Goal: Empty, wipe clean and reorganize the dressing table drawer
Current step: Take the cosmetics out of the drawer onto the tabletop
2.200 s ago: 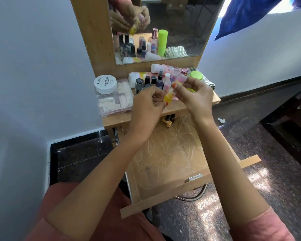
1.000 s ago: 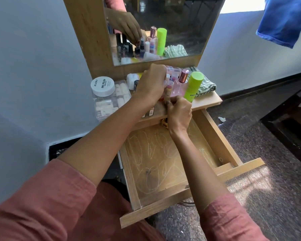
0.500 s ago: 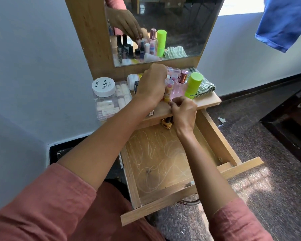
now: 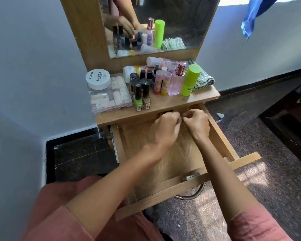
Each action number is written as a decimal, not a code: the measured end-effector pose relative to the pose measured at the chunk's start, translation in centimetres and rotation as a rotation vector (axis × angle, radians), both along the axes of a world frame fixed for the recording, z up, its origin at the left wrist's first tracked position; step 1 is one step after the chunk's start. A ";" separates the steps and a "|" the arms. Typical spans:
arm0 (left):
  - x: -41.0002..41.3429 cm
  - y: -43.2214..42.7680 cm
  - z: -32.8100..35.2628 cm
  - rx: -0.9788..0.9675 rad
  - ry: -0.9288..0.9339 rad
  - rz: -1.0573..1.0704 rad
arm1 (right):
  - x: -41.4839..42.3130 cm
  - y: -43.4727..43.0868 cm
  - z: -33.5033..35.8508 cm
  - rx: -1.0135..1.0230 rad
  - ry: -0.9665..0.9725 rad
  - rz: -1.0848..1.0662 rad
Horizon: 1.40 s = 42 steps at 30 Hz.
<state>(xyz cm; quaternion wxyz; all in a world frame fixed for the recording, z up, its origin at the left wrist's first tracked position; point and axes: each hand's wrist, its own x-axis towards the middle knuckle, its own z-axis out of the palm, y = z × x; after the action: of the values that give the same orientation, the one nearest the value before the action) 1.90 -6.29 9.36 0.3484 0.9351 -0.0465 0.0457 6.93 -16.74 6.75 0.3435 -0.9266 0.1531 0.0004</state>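
My left grip [image 4: 165,129] and right grip [image 4: 196,124] meet at the very back of the open light-wood drawer [image 4: 219,136], tucked just under the front edge of the wooden desk [image 4: 172,103]. Both have fingers curled in towards each other, but my knuckles hide the tips, so I cannot tell whether either is clamped on anything. A small brownish thing [image 4: 163,113] shows in the shadow just beyond my left grip; it is too small to name. I judge that I reach this deep because the last bits collect where the drawer runs under the desk. I see nothing else on its scribbled floor, so emptying looks nearly done and wiping not yet begun.

The desk is crowded below the wood-framed mirror [image 4: 181,23]. A white-lidded round jar [image 4: 98,80] stands at the back corner of a clear plastic box [image 4: 111,98]. Beside them are black-capped nail polish bottles [image 4: 141,96], a pink glass perfume bottle [image 4: 176,82], a lime-green cylindrical bottle [image 4: 190,80] and a green checked cloth [image 4: 203,80]. The overhanging desk edge stands in my way, and the 2 front polish bottles stand near enough to it to be knocked.
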 end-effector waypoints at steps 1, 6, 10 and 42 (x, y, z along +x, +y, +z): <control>0.1 -0.1 -1.1 0.002 0.068 0.033 | 0.3 0.1 -0.5 0.010 0.025 0.027; 1.8 0.5 -4.7 -0.005 0.182 0.239 | 2.1 0.6 -1.9 0.078 0.077 0.131; 3.4 0.2 -5.5 0.026 0.231 0.275 | 3.0 1.2 -1.8 0.117 0.066 0.151; 0.0 0.3 4.2 -0.198 -0.152 0.105 | -2.2 -0.4 6.1 0.101 -0.337 0.356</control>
<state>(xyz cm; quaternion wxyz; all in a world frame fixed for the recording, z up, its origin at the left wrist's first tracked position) 1.86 -5.94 13.59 0.4317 0.8911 -0.0189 0.1389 4.78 -17.17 12.80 0.4047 -0.9076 -0.0723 -0.0857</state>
